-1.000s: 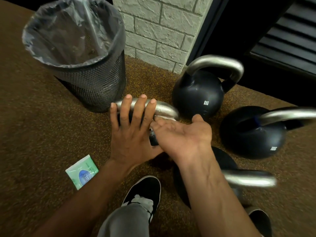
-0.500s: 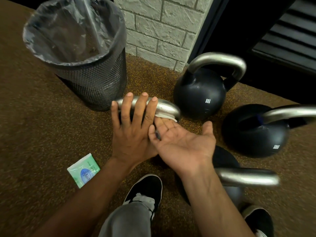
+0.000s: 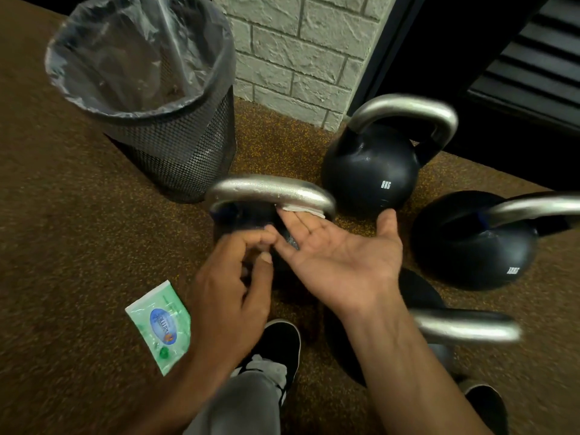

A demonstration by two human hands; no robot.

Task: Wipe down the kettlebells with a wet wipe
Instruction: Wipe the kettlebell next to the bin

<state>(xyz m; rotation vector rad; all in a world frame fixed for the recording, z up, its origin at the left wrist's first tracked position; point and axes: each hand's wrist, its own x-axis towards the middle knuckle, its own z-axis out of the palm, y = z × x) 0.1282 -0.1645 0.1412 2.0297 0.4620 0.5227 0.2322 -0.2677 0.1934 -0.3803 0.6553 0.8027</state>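
The nearest black kettlebell (image 3: 241, 221) stands in front of me, its silver handle (image 3: 270, 189) lying across the view. A white wet wipe (image 3: 303, 211) sits against the underside of the handle's right end. My right hand (image 3: 339, 262) is palm up, and its straight fingers press the wipe to the handle. My left hand (image 3: 232, 284) is off the handle and hovers over the kettlebell's body. Its fingers are loosely curled and I see nothing in them. Three more black kettlebells stand nearby: an 8 kg one (image 3: 370, 174), one on the right (image 3: 470, 246) and one by my right forearm (image 3: 464, 328).
A mesh bin (image 3: 175, 152) with a clear liner stands at the left rear. A green wet-wipe packet (image 3: 160, 328) lies on the brown speckled floor by my left wrist. My shoes (image 3: 276, 346) are below. A brick pillar (image 3: 298, 58) and a dark doorway are behind.
My left hand has lifted off the handle, pulled back toward me and curled its fingers. My right hand has stayed under the handle with the wipe.
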